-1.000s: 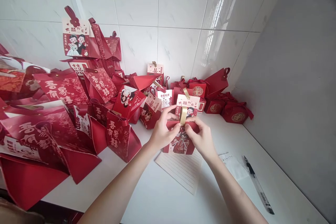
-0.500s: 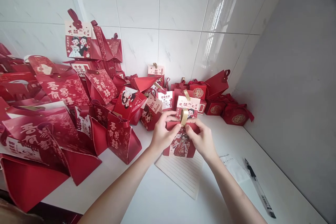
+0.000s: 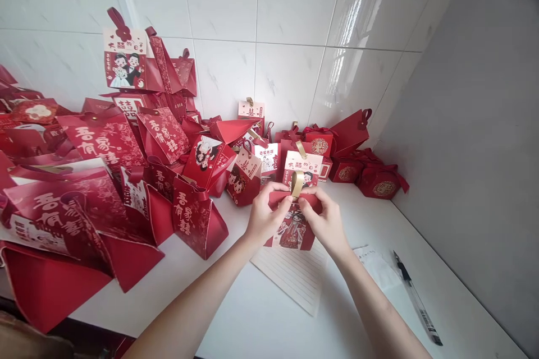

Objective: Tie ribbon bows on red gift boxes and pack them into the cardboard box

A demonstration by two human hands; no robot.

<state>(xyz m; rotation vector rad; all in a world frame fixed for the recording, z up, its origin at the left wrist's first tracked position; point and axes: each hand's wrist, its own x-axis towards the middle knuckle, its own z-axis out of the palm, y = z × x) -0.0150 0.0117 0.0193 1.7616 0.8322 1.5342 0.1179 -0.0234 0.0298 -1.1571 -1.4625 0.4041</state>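
A red gift box (image 3: 293,230) with a printed figure in traditional dress stands upright on lined paper (image 3: 290,277). From its top rises a loop of gold ribbon (image 3: 297,185). My left hand (image 3: 269,210) pinches the box's top edge at the left of the ribbon, thumb in front and fingers behind. On the other side, my right hand (image 3: 322,213) grips the same edge in the same way. The thumbs are close together just below the loop. Behind this box stands another box (image 3: 302,164) with a pale top and its own gold ribbon.
Many red gift boxes (image 3: 101,140) are piled along the left and back of the white table (image 3: 244,314). Several octagonal-looking boxes (image 3: 381,182) stand at the back right. A black pen (image 3: 416,297) lies at the right beside a crumpled white paper (image 3: 377,266). A grey wall bounds the right.
The whole view has shifted slightly. Both hands keep their hold at the box's top edge, with only slight finger movement around the gold ribbon.
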